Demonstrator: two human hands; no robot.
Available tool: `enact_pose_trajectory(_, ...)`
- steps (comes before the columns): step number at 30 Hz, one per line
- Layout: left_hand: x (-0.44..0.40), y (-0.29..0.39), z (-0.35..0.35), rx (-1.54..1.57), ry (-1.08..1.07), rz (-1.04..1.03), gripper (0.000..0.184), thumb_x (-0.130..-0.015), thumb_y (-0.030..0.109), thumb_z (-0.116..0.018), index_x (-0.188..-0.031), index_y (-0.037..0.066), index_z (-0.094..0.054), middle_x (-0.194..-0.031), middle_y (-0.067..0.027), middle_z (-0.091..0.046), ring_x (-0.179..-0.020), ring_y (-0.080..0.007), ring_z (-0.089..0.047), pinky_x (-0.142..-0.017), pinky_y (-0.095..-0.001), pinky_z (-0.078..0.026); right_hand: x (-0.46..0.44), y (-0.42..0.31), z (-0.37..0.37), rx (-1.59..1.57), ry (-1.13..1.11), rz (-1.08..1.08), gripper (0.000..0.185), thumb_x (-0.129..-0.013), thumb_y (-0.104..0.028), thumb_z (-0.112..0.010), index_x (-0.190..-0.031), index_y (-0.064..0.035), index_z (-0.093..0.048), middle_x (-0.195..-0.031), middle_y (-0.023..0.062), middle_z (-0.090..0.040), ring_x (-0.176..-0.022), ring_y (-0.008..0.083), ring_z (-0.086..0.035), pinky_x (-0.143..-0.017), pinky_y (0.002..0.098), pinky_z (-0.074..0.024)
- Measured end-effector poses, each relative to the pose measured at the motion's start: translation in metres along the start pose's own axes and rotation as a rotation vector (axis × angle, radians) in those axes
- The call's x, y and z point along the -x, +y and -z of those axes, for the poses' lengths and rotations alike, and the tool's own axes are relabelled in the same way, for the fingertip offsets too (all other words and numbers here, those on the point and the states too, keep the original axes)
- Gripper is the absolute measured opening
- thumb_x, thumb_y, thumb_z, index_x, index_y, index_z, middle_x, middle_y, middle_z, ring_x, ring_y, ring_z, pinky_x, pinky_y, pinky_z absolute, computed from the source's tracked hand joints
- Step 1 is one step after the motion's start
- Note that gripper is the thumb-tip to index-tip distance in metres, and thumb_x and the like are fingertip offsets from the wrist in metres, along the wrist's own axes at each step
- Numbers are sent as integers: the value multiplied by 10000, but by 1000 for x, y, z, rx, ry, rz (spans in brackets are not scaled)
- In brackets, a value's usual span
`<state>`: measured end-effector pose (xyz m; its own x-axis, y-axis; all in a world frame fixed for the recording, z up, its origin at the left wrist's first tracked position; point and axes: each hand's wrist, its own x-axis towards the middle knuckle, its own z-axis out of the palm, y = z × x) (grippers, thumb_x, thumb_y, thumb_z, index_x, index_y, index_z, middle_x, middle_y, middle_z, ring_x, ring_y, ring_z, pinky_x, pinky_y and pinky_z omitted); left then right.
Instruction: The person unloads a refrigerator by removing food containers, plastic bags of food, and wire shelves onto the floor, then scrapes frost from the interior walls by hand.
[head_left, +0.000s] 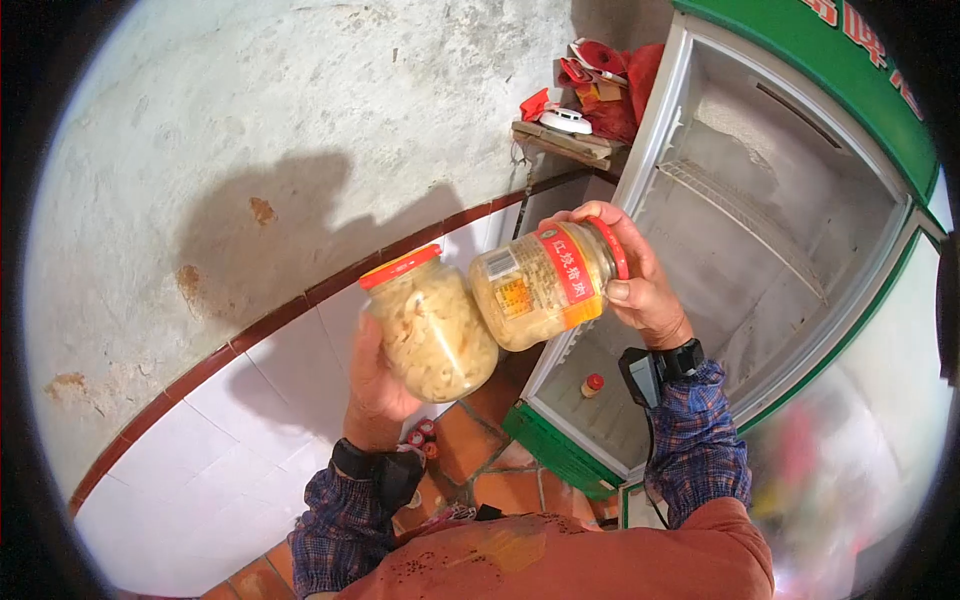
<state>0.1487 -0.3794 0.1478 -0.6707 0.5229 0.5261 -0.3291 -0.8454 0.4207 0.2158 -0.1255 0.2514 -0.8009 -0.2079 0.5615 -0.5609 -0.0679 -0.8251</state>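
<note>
My left hand [377,380] is closed around the side of a glass jar [440,330] with a red lid, filled with pale chopped pieces. That jar leans a little to the left, and part of my fingers is hidden behind it. A second glass jar [520,285], with a red and yellow label, lies tilted nearly on its side in the air. My right hand [640,285] grips it at its red lid end, which points up and right. The two jars are side by side, touching or almost so.
An upright fridge [740,200] with green trim stands at the right, its interior showing a wire shelf [735,215] and a small red-capped bottle [592,385]. A wooden wall shelf [565,145] holds red bags and a white round device [566,121]. Tiled wall [250,450] runs along the left.
</note>
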Motion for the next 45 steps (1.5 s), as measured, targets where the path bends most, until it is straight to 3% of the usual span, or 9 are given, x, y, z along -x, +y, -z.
enact_pose_trajectory(2,3,-1,-3,-58,12,-40,636,-958,425,-454,-1405,5,-284,-1391,-176,-413,-1271,-312,-440,-1058,-491,-361,-1,0,-1,15,5,3,738,-672,-269,-734,-1301,-58,-410,-1300,123,-473,-1223,231,-469,-1055,365,-358)
enact_pose_trajectory(5,1,-3,3,-83,55,-36,634,-956,417,-466,-1400,0,-288,-1390,-174,-415,-1270,-313,-440,-1060,-483,-362,-2,1,-4,21,19,-8,745,-670,-268,-729,-1307,-51,-408,-1303,139,-483,-1223,244,-477,-1054,368,-364)
enact_pose_trajectory(6,-2,-6,7,-83,61,-42,634,-956,417,-466,-1400,0,-288,-1390,-174,-415,-1270,-313,-440,-1060,-483,-362,-2,1,-2,22,39,-9,750,-669,-269,-727,-1311,-48,-407,-1302,144,-487,-1221,248,-482,-1052,370,-368)
enact_pose_trajectory(8,-5,-8,14,-84,21,-2,792,-890,568,-505,-1412,14,-290,-1411,-173,-400,-1282,-317,-425,-1063,-497,-355,-4,1,-3,40,47,-9,765,-665,-276,-729,-1317,-40,-404,-1296,150,-495,-1213,251,-492,-1049,371,-375)
enact_pose_trajectory(26,-14,-19,10,-30,98,32,731,-911,513,-506,-1403,11,-306,-1390,-181,-426,-1266,-321,-445,-1060,-493,-365,2,21,8,-46,171,-106,831,-716,-359,-742,-1367,-16,-354,-1296,125,-483,-1208,223,-483,-1033,342,-384)
enact_pose_trajectory(33,-15,-28,10,-79,54,53,733,-909,506,-516,-1401,4,-308,-1381,-181,-433,-1255,-316,-458,-1061,-485,-367,15,27,18,-126,164,-117,809,-745,-308,-734,-1389,-32,-329,-1286,115,-488,-1187,215,-496,-1023,345,-396)
enact_pose_trajectory(35,-16,-34,10,-67,25,38,668,-921,410,-531,-1390,-8,-303,-1370,-176,-435,-1250,-294,-464,-1054,-445,-387,18,29,22,-146,179,-115,805,-747,-301,-730,-1391,-35,-328,-1282,111,-491,-1183,214,-499,-1022,346,-397)
enact_pose_trajectory(41,-18,-44,0,-103,5,83,675,-919,395,-525,-1401,-11,-284,-1369,-176,-435,-1259,-286,-458,-1050,-428,-391,31,30,31,-231,242,-117,771,-737,-225,-706,-1385,-32,-334,-1285,123,-491,-1189,228,-498,-1029,351,-389)
enact_pose_trajectory(45,-17,-46,-5,-265,32,91,713,-924,491,-489,-1408,7,-290,-1407,-181,-398,-1279,-307,-433,-1076,-468,-352,38,28,35,-256,225,-131,771,-724,-185,-697,-1385,-33,-330,-1298,128,-481,-1201,239,-490,-1041,360,-376)
